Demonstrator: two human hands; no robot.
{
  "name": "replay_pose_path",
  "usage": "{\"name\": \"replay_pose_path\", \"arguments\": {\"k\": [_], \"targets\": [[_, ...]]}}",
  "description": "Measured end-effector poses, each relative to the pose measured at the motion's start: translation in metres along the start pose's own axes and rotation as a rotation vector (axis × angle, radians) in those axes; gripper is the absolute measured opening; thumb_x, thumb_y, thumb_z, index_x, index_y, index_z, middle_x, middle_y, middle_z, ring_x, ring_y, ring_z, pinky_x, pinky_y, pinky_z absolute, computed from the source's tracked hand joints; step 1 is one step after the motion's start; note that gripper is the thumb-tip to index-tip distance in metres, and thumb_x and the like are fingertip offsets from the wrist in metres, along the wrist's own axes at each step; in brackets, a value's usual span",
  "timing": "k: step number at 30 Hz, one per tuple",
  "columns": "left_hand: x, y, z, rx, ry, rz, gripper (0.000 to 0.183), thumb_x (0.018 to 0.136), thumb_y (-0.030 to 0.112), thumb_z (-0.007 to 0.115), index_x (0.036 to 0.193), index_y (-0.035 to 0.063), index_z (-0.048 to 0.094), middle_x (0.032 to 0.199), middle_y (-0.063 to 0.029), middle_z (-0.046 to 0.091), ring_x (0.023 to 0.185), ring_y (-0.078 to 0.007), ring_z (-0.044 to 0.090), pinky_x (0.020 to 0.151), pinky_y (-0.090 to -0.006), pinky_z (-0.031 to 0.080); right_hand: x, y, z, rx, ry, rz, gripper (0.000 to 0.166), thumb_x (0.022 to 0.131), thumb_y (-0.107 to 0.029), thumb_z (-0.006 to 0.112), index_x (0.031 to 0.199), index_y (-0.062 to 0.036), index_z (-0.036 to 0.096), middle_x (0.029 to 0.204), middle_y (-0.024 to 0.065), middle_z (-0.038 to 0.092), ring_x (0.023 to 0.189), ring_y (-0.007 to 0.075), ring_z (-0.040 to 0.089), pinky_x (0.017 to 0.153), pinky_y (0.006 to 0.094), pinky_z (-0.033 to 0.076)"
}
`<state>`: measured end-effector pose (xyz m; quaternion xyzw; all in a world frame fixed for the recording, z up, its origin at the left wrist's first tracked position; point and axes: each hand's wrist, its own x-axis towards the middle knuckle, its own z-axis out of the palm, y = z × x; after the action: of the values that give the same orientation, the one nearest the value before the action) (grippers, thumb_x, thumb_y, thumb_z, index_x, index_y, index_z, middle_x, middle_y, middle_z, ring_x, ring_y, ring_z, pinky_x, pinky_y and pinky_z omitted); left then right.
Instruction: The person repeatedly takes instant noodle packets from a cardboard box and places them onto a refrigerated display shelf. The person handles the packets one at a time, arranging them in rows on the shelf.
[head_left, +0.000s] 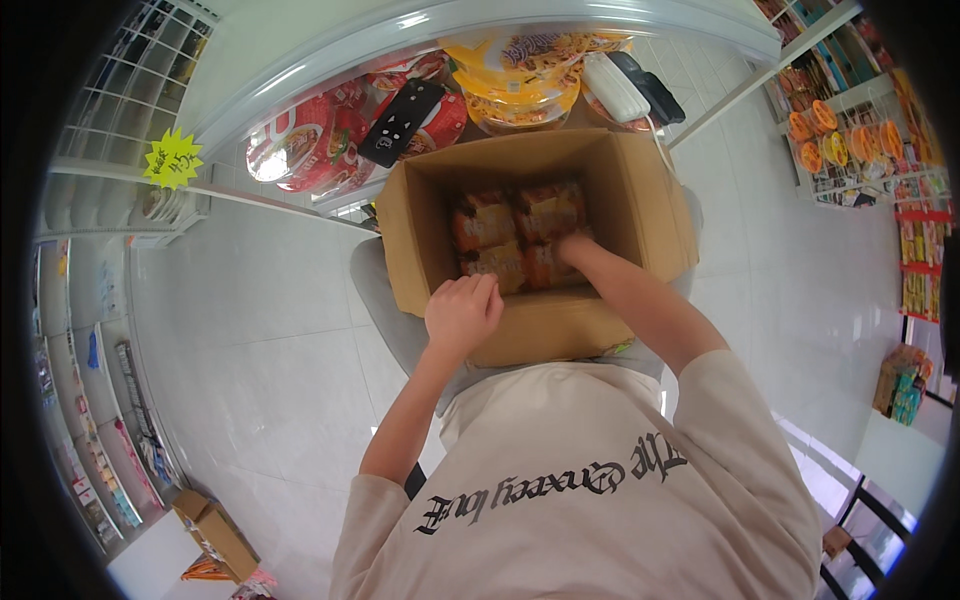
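An open cardboard box (419, 247) stands before me on a grey chair (379, 281), its flaps folded outward. Several orange-brown plastic food packages (484, 220) lie inside it in rows. My right hand (574, 251) reaches down into the box at the near right package; its fingers are blurred and partly hidden, so its grip does not show. My left hand (463, 306) rests with curled fingers at the box's near edge, by the near flap (547, 326); whether it grips the cardboard does not show.
Beyond the box, a shelf holds red instant noodle bowls (296, 150), yellow noodle packages (525, 82), a black phone case (401, 122) and a white device with a cable (615, 86). Stocked racks line both sides. Another cardboard box (217, 536) sits at the lower left.
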<state>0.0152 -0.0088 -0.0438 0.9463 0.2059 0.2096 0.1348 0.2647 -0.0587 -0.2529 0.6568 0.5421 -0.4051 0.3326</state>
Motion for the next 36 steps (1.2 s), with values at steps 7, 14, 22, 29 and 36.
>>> {"name": "replay_pose_path", "arguments": {"k": [7, 14, 22, 29, 36], "targets": [[0.005, 0.004, -0.005, -0.011, -0.031, -0.028, 0.008, 0.084, 0.014, 0.065, 0.079, 0.0112, 0.059, 0.068, -0.0051, 0.059, 0.063, -0.0251, 0.061, 0.06, -0.0392, 0.048, -0.067, -0.005, -0.039, 0.106, 0.134, -0.018, 0.046, 0.085, -0.022, 0.066, 0.13, -0.0128, 0.065, 0.127, 0.0162, 0.067, 0.119, 0.0318, 0.064, 0.092, 0.0453, 0.055], [0.01, 0.005, -0.01, -0.026, -0.117, -0.107, 0.009, 0.087, 0.018, 0.063, 0.091, 0.0105, 0.063, 0.074, -0.0073, 0.065, 0.069, -0.0276, 0.065, 0.064, -0.0424, 0.052, -0.129, -0.015, -0.074, 0.346, 0.685, -0.121, 0.04, 0.086, -0.021, 0.062, 0.123, -0.0062, 0.06, 0.105, 0.0213, 0.072, 0.099, 0.0387, 0.07, 0.08, 0.0518, 0.056], [0.069, 0.011, -0.052, -0.611, 0.056, -0.368, 0.022, 0.093, 0.0, 0.062, 0.114, 0.0043, 0.063, 0.098, -0.0092, 0.075, 0.086, -0.0193, 0.073, 0.081, -0.0335, 0.056, -0.23, -0.05, -0.032, 0.805, 0.877, -0.163, 0.033, 0.088, -0.028, 0.062, 0.111, -0.0055, 0.061, 0.092, 0.0215, 0.072, 0.089, 0.0417, 0.069, 0.079, 0.053, 0.056], [0.241, 0.003, -0.145, -0.478, 0.549, -0.078, 0.024, 0.095, 0.002, 0.066, 0.118, 0.0024, 0.06, 0.109, -0.004, 0.068, 0.101, -0.0128, 0.064, 0.087, -0.0294, 0.052, -0.215, -0.055, -0.015, 0.874, 1.046, -0.206, 0.035, 0.09, -0.031, 0.062, 0.117, -0.009, 0.066, 0.093, 0.0148, 0.074, 0.087, 0.0381, 0.07, 0.078, 0.0495, 0.056], [0.43, -0.046, -0.146, -0.638, 0.512, -0.321, 0.068, 0.084, 0.018, 0.081, 0.14, 0.0022, 0.046, 0.124, -0.0137, 0.065, 0.11, -0.0203, 0.063, 0.093, -0.0326, 0.051, -0.221, -0.053, -0.015, 0.882, 1.045, -0.221, 0.034, 0.092, -0.031, 0.06, 0.116, -0.0078, 0.064, 0.096, 0.0168, 0.072, 0.09, 0.0397, 0.069, 0.081, 0.0512, 0.055]]}}
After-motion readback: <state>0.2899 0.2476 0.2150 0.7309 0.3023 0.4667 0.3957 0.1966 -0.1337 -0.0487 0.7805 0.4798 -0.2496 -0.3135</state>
